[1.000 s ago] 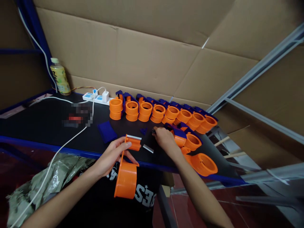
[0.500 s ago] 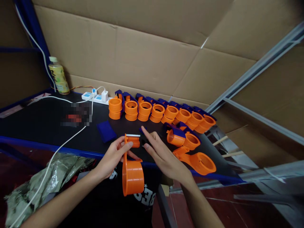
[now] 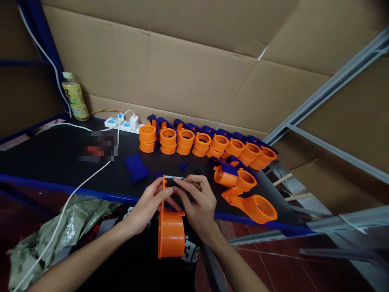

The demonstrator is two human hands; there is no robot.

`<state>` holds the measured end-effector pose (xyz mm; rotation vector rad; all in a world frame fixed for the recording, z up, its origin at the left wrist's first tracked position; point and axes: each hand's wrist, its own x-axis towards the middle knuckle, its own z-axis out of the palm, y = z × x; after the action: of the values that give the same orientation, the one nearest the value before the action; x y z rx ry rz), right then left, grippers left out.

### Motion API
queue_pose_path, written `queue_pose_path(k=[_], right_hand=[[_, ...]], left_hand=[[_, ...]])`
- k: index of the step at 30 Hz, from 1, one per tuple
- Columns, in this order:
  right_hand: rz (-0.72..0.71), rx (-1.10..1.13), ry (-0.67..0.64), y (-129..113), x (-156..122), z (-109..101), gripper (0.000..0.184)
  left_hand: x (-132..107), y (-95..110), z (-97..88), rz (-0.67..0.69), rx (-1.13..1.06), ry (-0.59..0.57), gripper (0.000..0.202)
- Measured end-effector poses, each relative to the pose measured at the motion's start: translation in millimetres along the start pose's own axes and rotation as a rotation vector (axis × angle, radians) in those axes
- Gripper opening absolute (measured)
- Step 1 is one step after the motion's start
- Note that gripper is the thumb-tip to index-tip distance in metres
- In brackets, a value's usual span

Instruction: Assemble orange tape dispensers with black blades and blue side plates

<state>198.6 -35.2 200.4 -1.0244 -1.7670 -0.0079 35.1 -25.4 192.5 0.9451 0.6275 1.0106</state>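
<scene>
My left hand (image 3: 149,205) grips an orange tape dispenser (image 3: 170,231) by its upper arm, the round core hanging below toward my chest. A toothed metal blade (image 3: 174,177) runs along the dispenser's top edge. My right hand (image 3: 197,202) is closed at that same top end, fingertips pinching just under the blade; a small dark piece seems to sit under them, but I cannot make it out. Both hands hover over the front edge of the black table (image 3: 60,162).
A row of several assembled orange-and-blue dispensers (image 3: 206,144) lines the back. Two more (image 3: 234,176) and a bare orange frame (image 3: 253,205) lie at the right. A blue flat part (image 3: 136,167), small blue piece (image 3: 183,166), power strip (image 3: 123,123), white cable (image 3: 79,184) and bottle (image 3: 74,97) sit left.
My right hand left the parts near the dispensers at the right, swung left and closed on the top end of the held dispenser. The dispenser turned more upright in my left hand.
</scene>
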Motion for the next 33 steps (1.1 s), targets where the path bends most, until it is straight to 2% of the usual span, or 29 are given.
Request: queue_pose_path(k=[5,8,11,15,19,21,23,25,27,29,33], right_hand=[[-0.152,-0.009,-0.076,1,-7,-2,0.051],[-0.197,-0.028,-0.129,3,-11,-5,0.053],[-0.251,-0.05,-0.18,7,-16,-5,0.052],[-0.337,-0.05,-0.262,11,-21,-4,0.051],[-0.279,0.062,-0.307,12,-16,-8,0.045],[-0.226,0.059,-0.318,17,-3,-13,0.042],[-0.142,-0.044,-0.328,30,19,-18,0.037],[-0.046,-0.244,-0.439,51,45,-20,0.036],[0.043,-0.434,-0.64,75,68,-18,0.042],[0.101,-0.525,-0.777,98,83,-11,0.042],[0.125,-0.528,-0.82,124,91,5,0.029]], left_hand=[[1,-5,-6.3,-0.054,-0.017,0.024,0.044],[1,-6,-7.2,-0.066,0.039,0.052,0.043],[2,-8,-7.8,0.0,0.095,0.105,0.041],[6,-11,-10.0,0.007,0.07,0.123,0.04],[7,-6,-9.6,0.003,0.003,0.163,0.042],[6,1,-9.1,-0.005,-0.061,0.191,0.045],[5,10,-10.0,-0.014,-0.089,0.217,0.044],[4,17,-12.4,-0.04,-0.102,0.208,0.043],[3,20,-15.4,-0.081,-0.131,0.186,0.044],[3,21,-17.6,-0.117,-0.163,0.171,0.044],[5,21,-19.0,-0.179,-0.276,0.121,0.047]])
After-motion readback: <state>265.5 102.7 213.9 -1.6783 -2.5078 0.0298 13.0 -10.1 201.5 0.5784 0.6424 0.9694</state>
